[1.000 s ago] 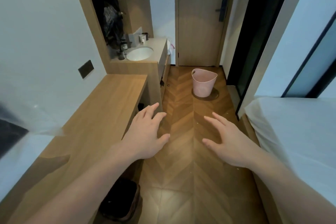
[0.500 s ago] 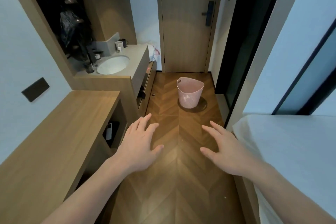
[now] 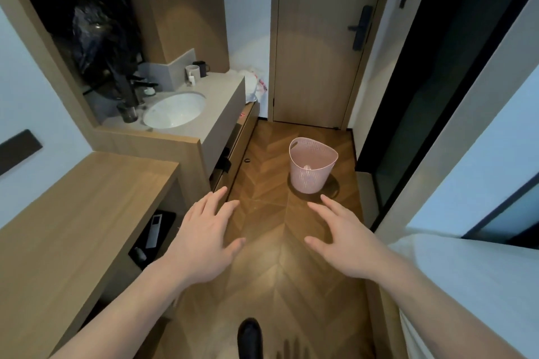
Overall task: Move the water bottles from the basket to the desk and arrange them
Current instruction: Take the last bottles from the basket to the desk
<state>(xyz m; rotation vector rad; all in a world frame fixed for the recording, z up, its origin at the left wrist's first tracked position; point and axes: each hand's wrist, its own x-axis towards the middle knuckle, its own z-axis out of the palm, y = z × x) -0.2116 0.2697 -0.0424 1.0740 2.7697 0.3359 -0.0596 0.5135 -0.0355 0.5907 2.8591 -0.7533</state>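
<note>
Both the left hand [image 3: 204, 237] and the right hand [image 3: 347, 239] are spread and hold nothing. The pink basket [image 3: 311, 166] stands on the floor far ahead, a pale bottle [image 3: 307, 167] barely visible inside. Best to close in, crouch, grip that upright, then carry it to the worktop [image 3: 73, 213] at left.

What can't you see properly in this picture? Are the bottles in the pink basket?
Head view, the only one:
- Inside the pink basket: its wall hides nearly everything; only one small pale blob shows, too small to name.
- The desk: cut off by the left edge.
- The shelf under the desk: dark; one pale flat gadget, unreadable.
- Both hands: open, empty.
</note>
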